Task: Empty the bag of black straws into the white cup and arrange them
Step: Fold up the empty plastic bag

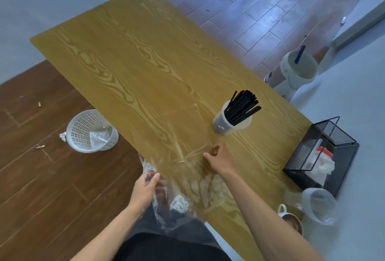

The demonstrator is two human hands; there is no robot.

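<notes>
Black straws [241, 106] already stand fanned in the white cup [224, 123] at right of centre, while the left hand [145, 189] and right hand [217, 156] each pinch the emptied clear bag [183, 179] (bottom centre), so only tidying seems left.

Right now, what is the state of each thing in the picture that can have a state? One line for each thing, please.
white cup: upright on the table, full of straws.
black straws: in the cup, leaning right, fanned out.
plastic bag: empty, crumpled, hanging over the table edge.
left hand: grips the bag.
right hand: pinches the bag.
white basket: on the floor, tilted, holding clear plastic.
black mesh holder: on the table, holding napkins.
</notes>
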